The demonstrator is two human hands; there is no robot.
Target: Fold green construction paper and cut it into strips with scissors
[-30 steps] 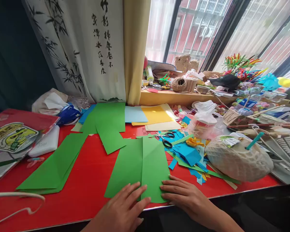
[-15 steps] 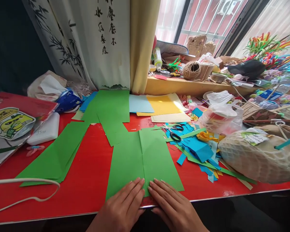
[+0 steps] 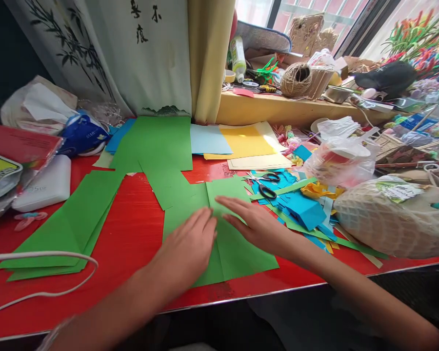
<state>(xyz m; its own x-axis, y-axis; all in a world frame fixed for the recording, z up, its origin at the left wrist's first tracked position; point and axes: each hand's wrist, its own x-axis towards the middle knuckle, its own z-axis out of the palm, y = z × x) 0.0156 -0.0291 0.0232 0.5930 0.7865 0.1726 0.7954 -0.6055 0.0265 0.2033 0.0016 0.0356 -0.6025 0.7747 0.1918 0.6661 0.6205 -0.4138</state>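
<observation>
Now, left hand (image 3: 188, 243), right hand (image 3: 254, 224) released flat atop green paper (image 3: 241, 256), fingers (image 3: 204, 218) seemingly on crease

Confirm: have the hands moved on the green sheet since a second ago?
Yes. The left hand and right hand slid up the green sheet, away from the near edge of the table, toward the scissors.

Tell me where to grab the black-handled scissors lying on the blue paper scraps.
Probably by the two black loops of the scissors, coming from the right, near side. They lie flat on the blue scraps with the loops toward that side and the blades pointing left, so fingers meet the handles first.
</observation>
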